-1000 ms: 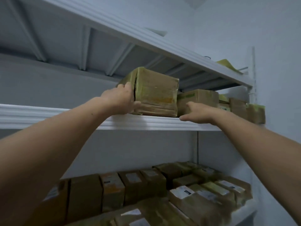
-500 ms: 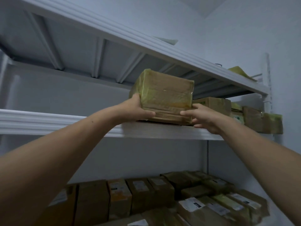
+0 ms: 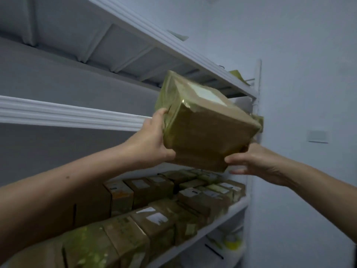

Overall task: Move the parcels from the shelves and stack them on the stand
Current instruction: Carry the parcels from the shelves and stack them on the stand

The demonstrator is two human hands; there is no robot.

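The person holds the parcel (image 3: 202,132) tilted in the air, in front of the middle shelf (image 3: 67,115) and above the boxes (image 3: 154,219) on the lower shelf (image 3: 216,223). The left hand (image 3: 152,144) grips its left side, fingers curled round the edge. The right hand (image 3: 255,161) pinches the lower right corner, thumb in front, fingers beneath

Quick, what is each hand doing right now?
Left hand: grips the parcel at its left side.
Right hand: holds the parcel's lower right corner.
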